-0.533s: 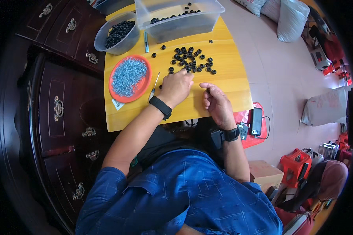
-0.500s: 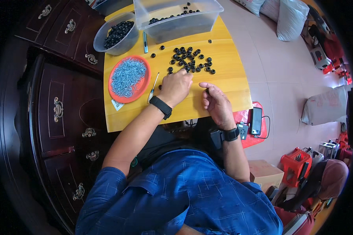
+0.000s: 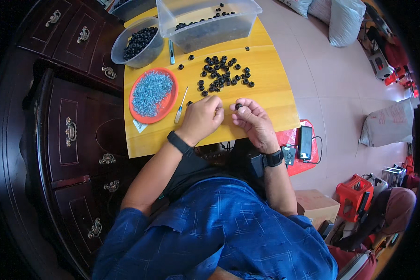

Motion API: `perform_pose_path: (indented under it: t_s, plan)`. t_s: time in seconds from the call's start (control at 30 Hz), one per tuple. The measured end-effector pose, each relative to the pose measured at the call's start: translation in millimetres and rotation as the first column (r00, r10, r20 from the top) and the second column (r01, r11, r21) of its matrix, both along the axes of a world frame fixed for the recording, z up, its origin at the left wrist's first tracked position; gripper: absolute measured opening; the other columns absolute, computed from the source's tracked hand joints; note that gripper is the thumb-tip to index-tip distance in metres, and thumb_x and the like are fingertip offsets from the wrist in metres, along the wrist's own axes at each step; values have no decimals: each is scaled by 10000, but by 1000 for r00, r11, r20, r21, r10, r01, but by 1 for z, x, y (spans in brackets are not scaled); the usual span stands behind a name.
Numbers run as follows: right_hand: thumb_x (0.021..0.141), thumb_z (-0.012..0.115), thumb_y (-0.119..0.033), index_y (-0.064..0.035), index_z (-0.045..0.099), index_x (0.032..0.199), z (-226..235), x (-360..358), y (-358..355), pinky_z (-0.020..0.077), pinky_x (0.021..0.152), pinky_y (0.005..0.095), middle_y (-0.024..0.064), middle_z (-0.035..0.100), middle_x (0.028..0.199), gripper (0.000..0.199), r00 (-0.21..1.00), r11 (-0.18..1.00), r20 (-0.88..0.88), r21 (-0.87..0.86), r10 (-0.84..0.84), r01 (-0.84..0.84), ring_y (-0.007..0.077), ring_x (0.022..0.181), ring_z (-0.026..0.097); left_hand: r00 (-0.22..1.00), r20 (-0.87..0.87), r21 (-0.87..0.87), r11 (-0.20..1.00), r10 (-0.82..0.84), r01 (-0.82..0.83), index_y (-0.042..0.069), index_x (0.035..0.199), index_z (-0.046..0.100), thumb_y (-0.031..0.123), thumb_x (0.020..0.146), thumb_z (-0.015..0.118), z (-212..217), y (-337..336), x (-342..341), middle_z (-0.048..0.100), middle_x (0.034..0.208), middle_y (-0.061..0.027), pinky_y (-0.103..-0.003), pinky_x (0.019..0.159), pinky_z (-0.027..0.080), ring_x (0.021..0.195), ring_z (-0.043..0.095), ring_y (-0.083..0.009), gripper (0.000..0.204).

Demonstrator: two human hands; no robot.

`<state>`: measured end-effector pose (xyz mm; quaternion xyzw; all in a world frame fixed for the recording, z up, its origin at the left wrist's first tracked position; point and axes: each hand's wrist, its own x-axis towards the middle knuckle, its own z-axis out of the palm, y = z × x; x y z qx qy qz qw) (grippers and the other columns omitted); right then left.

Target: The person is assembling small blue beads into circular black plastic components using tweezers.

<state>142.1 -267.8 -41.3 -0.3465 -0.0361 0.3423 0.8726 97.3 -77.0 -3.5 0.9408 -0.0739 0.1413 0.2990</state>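
Observation:
My right hand (image 3: pixel 256 125) pinches a small black round part (image 3: pixel 238 106) between thumb and fingers, over the near side of the yellow table (image 3: pixel 266 98). Just left of it is my left hand (image 3: pixel 201 119), its fingers closed and curled inward; whatever they hold, if anything, is hidden. Beyond both hands lies a loose group of similar black ring-like parts (image 3: pixel 221 77), several with a hole showing. A thin screwdriver (image 3: pixel 181 106) rests beside my left hand. Further left, an orange-red plate (image 3: pixel 173 94) carries a heap of tiny bluish, shiny pieces (image 3: pixel 150 91).
At the back stand a clear rectangular bin (image 3: pixel 210 35) and a round translucent tub (image 3: pixel 157 50), both with black parts. A light-blue cutter-like tool (image 3: pixel 171 52) lies between. Dark drawers (image 3: pixel 74 135) border the left. A red stool (image 3: pixel 291 137) on the right bears a phone-like device (image 3: pixel 305 140).
My left hand has drawn back from the black parts toward me, fingers now curled. My right hand has turned slightly inward and left, bringing its black part into clearer view.

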Motion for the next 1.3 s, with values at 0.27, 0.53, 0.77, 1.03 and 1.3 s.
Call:
perform_pose_path:
  t_s: [0.27,0.53,0.77,1.03,1.3]
  plan:
    - [988,593,-95,-56,571,1212,-5,-16,25,583,860,294,95,654,1135,227,959,927,-165,336,230,-165,175,988,677,991,-75,-457,880,109,-132,18,922,665,-29,844,705,34,4,-48,651,806,6,-200,610,479,670,591,-50,99]
    - [983,604,-96,-58,573,1250,0,-34,45,584,868,295,54,654,1102,271,948,918,-99,298,302,-262,147,960,677,995,-26,-460,882,99,-100,3,942,686,-48,846,693,48,11,-62,667,841,-22,-214,657,512,725,643,-80,108]
    - [972,624,-91,-46,594,1230,2,-41,50,573,841,259,48,670,1095,264,963,949,9,168,269,-267,118,928,668,993,-116,-403,912,33,-77,-12,908,691,-32,829,728,49,23,-69,674,821,-34,-217,660,516,736,652,-77,89]
    - [957,651,-94,-41,615,1188,2,-42,50,553,839,262,43,677,1059,240,963,959,81,99,257,-264,113,918,655,985,-170,-550,829,10,-104,-5,1008,675,-24,817,749,41,28,-72,668,831,-29,-210,658,505,719,623,-63,206]
    - [948,663,-82,-48,623,1149,5,-45,58,522,885,259,17,668,1046,207,965,976,195,96,174,-195,95,965,628,992,11,-448,888,124,-106,-11,969,676,-23,809,752,41,18,-81,663,853,-72,-241,607,521,691,653,-121,178]
